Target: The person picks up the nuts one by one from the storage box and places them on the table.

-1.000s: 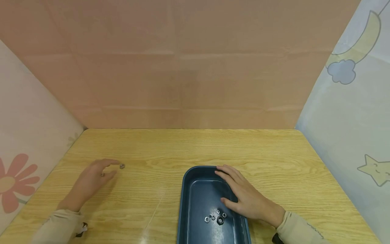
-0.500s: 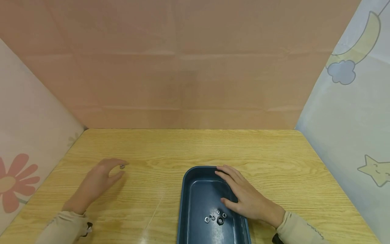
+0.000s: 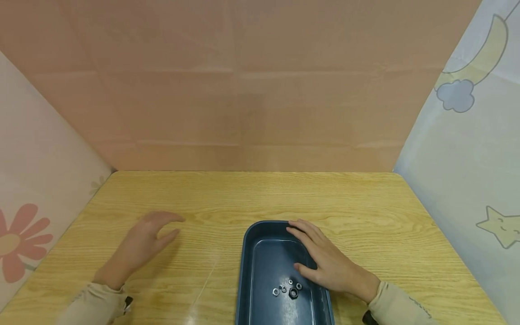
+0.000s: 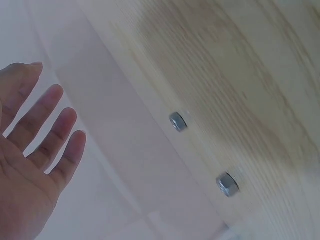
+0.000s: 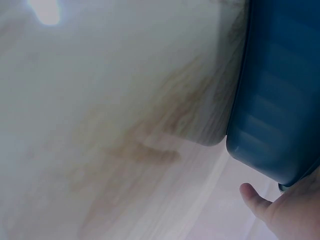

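Note:
My left hand [image 3: 142, 243] hovers over the left part of the table, index finger and thumb apart with nothing between them. In the left wrist view its fingers [image 4: 47, 145] are spread loosely. Two metal nuts, a smaller one [image 4: 177, 122] and a larger one [image 4: 228, 184], lie on the wood beside that hand; in the head view the hand covers them. My right hand [image 3: 331, 262] rests across the right rim of a dark blue tray [image 3: 243, 266], fingers extended and thumb over the inside. Several metal nuts [image 3: 293, 293] lie loosely grouped in the tray.
The wood-grain table [image 3: 195, 189] meets a brown backdrop [image 3: 243, 90] at its far edge. Pale printed panels stand on both sides, with a flower [image 3: 12, 243] at left and a star [image 3: 501, 225] at right. The tray's near end is cut off by the frame.
My left hand has slid to the right across the table, and a nut seen at its fingertips is now hidden behind it. The right hand and tray have stayed put.

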The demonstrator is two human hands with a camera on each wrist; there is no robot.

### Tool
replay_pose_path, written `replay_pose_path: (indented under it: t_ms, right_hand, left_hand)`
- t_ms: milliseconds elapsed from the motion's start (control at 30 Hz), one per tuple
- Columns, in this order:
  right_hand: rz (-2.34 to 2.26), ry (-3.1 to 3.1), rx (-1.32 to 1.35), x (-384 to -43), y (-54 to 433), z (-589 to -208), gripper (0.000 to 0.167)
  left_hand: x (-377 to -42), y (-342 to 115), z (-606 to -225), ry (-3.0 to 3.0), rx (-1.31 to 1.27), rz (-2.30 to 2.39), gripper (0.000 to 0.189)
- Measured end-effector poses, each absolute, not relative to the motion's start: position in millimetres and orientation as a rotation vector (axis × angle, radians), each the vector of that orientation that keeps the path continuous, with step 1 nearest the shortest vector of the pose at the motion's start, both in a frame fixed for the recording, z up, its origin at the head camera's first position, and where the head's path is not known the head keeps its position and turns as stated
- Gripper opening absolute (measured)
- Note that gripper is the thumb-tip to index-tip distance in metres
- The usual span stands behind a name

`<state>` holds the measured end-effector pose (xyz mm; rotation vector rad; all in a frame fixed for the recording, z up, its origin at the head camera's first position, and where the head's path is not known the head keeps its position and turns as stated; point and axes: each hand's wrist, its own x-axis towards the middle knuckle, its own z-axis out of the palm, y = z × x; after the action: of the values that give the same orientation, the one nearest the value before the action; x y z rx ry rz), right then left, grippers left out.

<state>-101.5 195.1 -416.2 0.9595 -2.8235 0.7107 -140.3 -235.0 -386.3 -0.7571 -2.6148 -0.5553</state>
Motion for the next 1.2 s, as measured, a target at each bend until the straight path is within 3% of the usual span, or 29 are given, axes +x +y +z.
replay_pose_path:
  t_ms: [1200]
  right_hand:
    - [0.729,-2.824,0.968,-102.2,196.1,-415.0,0.076]
  left_hand:
    - [-119.9,-173.8,-377.1,-2.475,-0.91,-0.545,0.037]
